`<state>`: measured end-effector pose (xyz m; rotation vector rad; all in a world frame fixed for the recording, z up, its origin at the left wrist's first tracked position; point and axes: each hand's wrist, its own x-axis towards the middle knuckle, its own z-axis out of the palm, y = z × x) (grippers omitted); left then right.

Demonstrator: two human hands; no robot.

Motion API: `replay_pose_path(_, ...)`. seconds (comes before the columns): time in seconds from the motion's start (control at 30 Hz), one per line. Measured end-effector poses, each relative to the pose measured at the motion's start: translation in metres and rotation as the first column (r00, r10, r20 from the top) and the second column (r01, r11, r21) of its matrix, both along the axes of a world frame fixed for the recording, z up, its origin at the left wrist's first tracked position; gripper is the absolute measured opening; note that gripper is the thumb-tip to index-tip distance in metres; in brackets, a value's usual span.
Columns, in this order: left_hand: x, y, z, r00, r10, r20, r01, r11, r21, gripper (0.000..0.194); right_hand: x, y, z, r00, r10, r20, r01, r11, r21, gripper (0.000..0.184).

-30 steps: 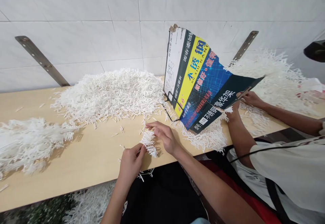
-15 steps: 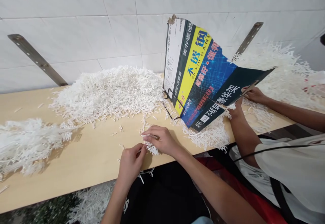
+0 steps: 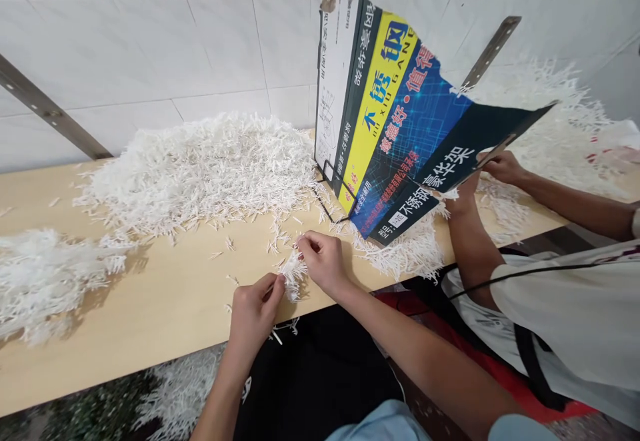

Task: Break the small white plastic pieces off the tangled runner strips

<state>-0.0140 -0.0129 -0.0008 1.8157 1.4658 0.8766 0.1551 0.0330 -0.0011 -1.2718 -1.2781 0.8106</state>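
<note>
Between my hands is a small white plastic sprig (image 3: pixel 294 271) with many thin prongs, held just above the table's front edge. My left hand (image 3: pixel 255 304) pinches its near end between thumb and forefinger. My right hand (image 3: pixel 324 261) is closed at its upper end, thumb and fingertips together on the prongs; exactly what they grip is too small to make out. Behind my hands lies a big heap of short white plastic pieces (image 3: pixel 215 168), with loose bits scattered in front. A pile of longer white branched pieces (image 3: pixel 50 281) sits at the left.
A printed cardboard sheet (image 3: pixel 385 114) stands upright in a black wire holder (image 3: pixel 333 208) on the wooden table (image 3: pixel 165 308). To the right, a co-worker's hands (image 3: pixel 503 166) are behind it, near more white pieces (image 3: pixel 545 128). A tiled wall (image 3: pixel 215 34) with metal brackets runs behind.
My right hand closed down over the sprig, then drew up to its upper end, uncovering the prongs again. My left hand keeps its pinch. The view has tilted down slightly.
</note>
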Motion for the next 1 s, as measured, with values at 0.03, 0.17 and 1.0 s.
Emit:
replay_pose_path(0.03,0.0,0.001,0.0,1.0,0.003,0.012,-0.003,1.0,-0.005,0.048,-0.001,0.001,-0.002,0.999,-0.001,-0.039,0.001,1.0,-0.004,0.04)
replay_pose_path(0.17,-0.002,0.005,0.001,0.998,0.013,0.055,-0.01,0.999,-0.05,0.048,-0.001,0.005,-0.006,0.982,0.097,-0.164,-0.107,0.993,-0.054,0.036)
replay_pose_path(1.0,-0.001,0.004,-0.002,0.982,-0.086,-0.166,0.072,0.994,-0.085,0.049,0.01,0.021,0.004,0.88,0.072,-0.469,-0.139,0.984,-0.109,0.016)
